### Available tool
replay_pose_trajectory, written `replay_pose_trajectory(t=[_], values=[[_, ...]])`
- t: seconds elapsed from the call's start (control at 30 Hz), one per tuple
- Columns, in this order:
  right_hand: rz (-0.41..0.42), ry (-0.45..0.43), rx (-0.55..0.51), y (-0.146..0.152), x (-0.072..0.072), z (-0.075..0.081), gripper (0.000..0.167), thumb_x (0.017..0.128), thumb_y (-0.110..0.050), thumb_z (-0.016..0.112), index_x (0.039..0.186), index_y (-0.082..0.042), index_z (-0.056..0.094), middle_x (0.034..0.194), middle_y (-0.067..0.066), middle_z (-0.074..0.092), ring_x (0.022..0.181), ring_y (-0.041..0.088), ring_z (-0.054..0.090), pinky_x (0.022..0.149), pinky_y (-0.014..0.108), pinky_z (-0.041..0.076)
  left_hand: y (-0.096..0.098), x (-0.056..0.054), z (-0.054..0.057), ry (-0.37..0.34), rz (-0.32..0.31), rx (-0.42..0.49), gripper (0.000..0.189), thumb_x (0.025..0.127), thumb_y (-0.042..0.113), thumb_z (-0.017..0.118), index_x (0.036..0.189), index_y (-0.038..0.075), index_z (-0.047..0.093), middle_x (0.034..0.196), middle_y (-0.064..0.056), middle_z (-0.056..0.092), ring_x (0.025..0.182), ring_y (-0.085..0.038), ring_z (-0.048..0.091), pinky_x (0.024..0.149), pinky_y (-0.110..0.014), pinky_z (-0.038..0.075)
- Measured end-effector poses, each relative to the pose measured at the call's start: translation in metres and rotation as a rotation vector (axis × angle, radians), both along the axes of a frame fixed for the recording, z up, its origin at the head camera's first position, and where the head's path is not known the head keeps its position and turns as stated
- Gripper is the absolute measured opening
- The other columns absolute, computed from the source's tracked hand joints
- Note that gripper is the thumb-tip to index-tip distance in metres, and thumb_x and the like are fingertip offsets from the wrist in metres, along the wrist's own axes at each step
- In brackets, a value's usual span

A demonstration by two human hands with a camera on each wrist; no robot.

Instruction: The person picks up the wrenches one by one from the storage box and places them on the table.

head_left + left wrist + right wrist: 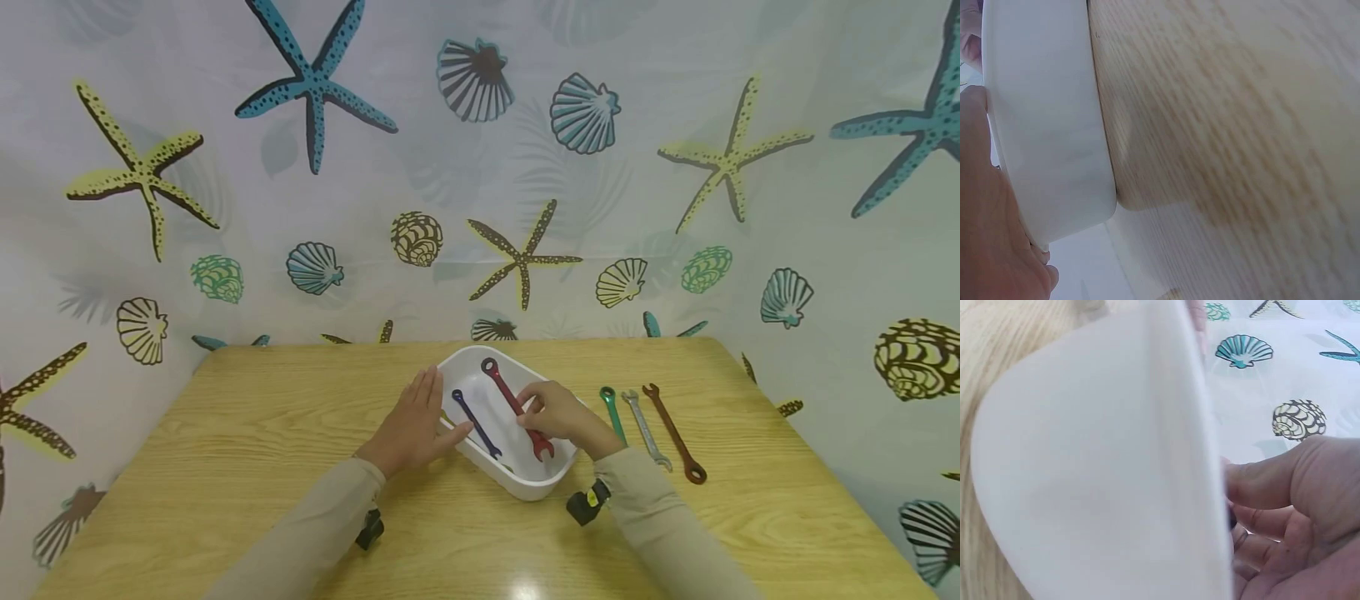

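— Grip first: what are the hands doing?

— Right hand [558, 414] has its fingers curled round the red wrench [516, 407], which lies inside the white tray [542, 483] with its ring end toward the far wall. Left hand [415, 425] is flat, fingers straight, resting against the tray's left rim to steady it.

— Anything else in the tray?

— A blue wrench [476, 424], just left of the red one. On the worktop [225, 467], right of the tray, three more lie side by side: green wrench [612, 412], silver wrench [647, 430], brown wrench [675, 433].

— So which step is this?

— I'd judge the red one is being set down in the tray. Letting go would come next, then a reach right for the green one, nearest the tray.

— Do the wrist views help?

— Little; mostly tray wall, close and blurred.
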State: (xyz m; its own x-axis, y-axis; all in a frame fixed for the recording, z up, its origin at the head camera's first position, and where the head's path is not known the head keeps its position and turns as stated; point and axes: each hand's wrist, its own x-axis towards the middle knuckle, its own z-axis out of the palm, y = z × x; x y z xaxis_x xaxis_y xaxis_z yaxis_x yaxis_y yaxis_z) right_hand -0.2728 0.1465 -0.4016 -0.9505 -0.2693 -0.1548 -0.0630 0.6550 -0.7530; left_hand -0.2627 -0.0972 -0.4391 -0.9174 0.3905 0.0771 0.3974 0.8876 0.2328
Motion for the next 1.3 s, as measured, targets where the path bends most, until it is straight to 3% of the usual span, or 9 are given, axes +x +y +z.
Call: replay_pose_trajectory(t=[0.43, 0.77, 1.07, 1.3], values=[[-0.035, 0.045, -0.074, 0.046, 0.007, 0.021, 0.03, 0.089, -0.003, 0.065, 0.116, 0.007, 0.057, 0.086, 0.014, 0.058, 0.069, 0.018, 0.061, 0.061, 0.031, 0.057, -0.004, 0.001, 0.001, 0.013, -0.02, 0.02, 0.096, 0.092, 0.066, 0.038, 0.151, -0.006, 0.012, 0.158, -0.023, 0.008, 0.146, -0.037, 0.007, 0.117, -0.048, 0.016], [-0.035, 0.079, -0.044, 0.091, 0.02, 0.031, 0.035, 0.092, -0.007, 0.062, 0.121, 0.01, 0.053, 0.09, 0.016, 0.058, 0.073, 0.019, 0.061, 0.065, 0.035, 0.058, -0.006, 0.0, -0.003, 0.021, -0.01, 0.011, 0.099, 0.091, 0.069, 0.036, 0.151, -0.005, 0.009, 0.158, -0.022, 0.007, 0.146, -0.036, 0.008, 0.117, -0.046, 0.015], [-0.096, 0.075, 0.029, 0.14, 0.032, 0.028, 0.039, 0.095, -0.01, 0.058, 0.123, 0.014, 0.048, 0.093, 0.019, 0.059, 0.074, 0.021, 0.059, 0.063, 0.035, 0.053, -0.006, 0.001, -0.005, 0.029, -0.024, 0.013, 0.099, 0.091, 0.069, 0.034, 0.15, -0.006, 0.011, 0.158, -0.024, 0.008, 0.146, -0.037, 0.006, 0.117, -0.047, 0.014], [-0.176, 0.045, 0.08, 0.175, 0.031, 0.009, 0.038, 0.095, -0.008, 0.055, 0.122, 0.017, 0.046, 0.096, 0.026, 0.06, 0.077, 0.024, 0.062, 0.064, 0.037, 0.054, -0.005, 0.002, -0.003, 0.034, -0.03, 0.007, 0.098, 0.092, 0.068, 0.034, 0.151, -0.006, 0.011, 0.158, -0.023, 0.007, 0.146, -0.036, 0.006, 0.117, -0.046, 0.013]])
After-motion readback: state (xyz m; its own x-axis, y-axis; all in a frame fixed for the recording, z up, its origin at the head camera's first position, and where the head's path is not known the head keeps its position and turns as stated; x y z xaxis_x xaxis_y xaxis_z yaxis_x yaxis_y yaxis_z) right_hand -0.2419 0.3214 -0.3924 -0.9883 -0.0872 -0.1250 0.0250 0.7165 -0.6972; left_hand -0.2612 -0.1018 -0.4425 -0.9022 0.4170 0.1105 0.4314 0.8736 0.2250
